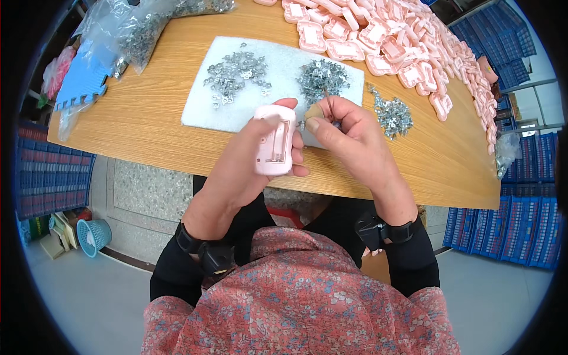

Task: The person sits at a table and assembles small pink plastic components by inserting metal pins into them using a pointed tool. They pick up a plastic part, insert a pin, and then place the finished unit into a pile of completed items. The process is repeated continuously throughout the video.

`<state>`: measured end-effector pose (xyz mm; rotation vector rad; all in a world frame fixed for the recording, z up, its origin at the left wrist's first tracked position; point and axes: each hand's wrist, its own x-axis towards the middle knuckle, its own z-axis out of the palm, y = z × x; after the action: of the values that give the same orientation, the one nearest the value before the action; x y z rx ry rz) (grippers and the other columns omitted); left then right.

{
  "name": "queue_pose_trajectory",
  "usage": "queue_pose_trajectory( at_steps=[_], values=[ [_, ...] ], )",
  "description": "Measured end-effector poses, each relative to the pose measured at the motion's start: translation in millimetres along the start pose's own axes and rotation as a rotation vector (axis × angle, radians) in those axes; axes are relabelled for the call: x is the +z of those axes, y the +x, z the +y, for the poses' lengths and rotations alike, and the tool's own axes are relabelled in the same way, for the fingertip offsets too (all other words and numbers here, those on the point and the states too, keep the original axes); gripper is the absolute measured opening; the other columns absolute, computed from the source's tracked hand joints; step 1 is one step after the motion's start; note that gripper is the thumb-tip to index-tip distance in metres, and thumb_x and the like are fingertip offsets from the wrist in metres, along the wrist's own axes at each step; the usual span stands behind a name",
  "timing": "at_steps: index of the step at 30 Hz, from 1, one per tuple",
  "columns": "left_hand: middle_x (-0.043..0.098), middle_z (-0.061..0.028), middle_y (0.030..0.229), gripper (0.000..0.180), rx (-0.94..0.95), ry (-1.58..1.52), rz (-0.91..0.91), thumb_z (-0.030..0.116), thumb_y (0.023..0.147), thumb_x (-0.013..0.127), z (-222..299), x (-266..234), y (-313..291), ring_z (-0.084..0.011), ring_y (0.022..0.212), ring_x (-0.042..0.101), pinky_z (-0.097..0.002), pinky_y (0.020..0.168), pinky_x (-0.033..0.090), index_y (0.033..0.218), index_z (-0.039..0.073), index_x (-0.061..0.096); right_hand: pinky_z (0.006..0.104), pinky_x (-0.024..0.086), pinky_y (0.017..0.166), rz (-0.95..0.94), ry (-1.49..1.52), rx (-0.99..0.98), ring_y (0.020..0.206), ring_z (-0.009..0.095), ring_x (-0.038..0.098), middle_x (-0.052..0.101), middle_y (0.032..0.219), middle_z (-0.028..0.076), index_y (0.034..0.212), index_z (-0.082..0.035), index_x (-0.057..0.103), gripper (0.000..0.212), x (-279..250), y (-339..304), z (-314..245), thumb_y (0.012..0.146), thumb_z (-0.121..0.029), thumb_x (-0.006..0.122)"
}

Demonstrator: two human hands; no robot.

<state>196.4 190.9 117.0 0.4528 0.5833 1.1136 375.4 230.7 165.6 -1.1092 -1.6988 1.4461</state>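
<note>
My left hand (236, 151) grips a pale pink plastic casing (273, 165), its open battery compartment facing up and the thumb lying over its upper part. Just to the right, my right hand (355, 133) is closed in a pinch. A thin dark tool (327, 99), looking like tweezers, sticks up from its fingers. By the fingertips, close to the casing's right side, shows a small silvery metal piece (302, 125); whether the fingers or the tool holds it, I cannot make out. Something yellowish covers one fingertip. Behind both hands lies a white foam sheet (198, 109).
Small metal pieces form a loose heap (236, 74) and a denser pile (322, 77) on the foam, plus another pile (393, 117) on the wooden table (142, 118). Many pink casings (378, 32) fill the back right. Bags of metal parts (142, 38) lie at the back left.
</note>
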Motion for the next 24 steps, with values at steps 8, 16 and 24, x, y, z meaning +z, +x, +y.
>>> queue_pose_trajectory(
  at_steps=[8,16,24],
  values=[
    [0.065,-0.0116,0.096,0.053,-0.139,-0.204,-0.078,0.040,0.106,0.020,0.0,-0.1,-4.4,-0.0247,0.079,0.067,-0.0483,0.071,0.061,0.140,0.006,0.042,0.0289,0.048,0.060,0.029,-0.343,-0.240,0.067,0.013,0.059,0.062,0.080,0.007,0.095,-0.001,0.061,0.011,9.7,-0.3,1.1,0.090,-0.011,0.065],
    [0.068,-0.0119,0.096,0.055,-0.188,-0.159,0.005,0.043,0.107,0.021,-6.0,1.8,-4.9,-0.0244,0.082,0.070,-0.0485,0.069,0.063,0.123,0.002,0.055,0.0394,0.050,0.061,0.071,-0.684,-0.441,0.070,0.032,0.063,0.061,0.080,0.013,0.093,-0.003,0.061,0.013,10.6,1.7,11.5,0.086,-0.011,0.068],
    [0.065,-0.0104,0.094,0.051,-0.205,-0.067,-0.022,0.041,0.107,0.021,-9.8,-2.7,-1.4,-0.0212,0.079,0.068,-0.0439,0.069,0.062,0.136,0.006,0.043,0.0322,0.048,0.059,0.108,-0.600,-0.214,0.066,0.021,0.060,0.059,0.077,0.009,0.095,-0.005,0.066,0.016,6.8,-0.8,4.2,0.086,-0.017,0.071]
  ],
)
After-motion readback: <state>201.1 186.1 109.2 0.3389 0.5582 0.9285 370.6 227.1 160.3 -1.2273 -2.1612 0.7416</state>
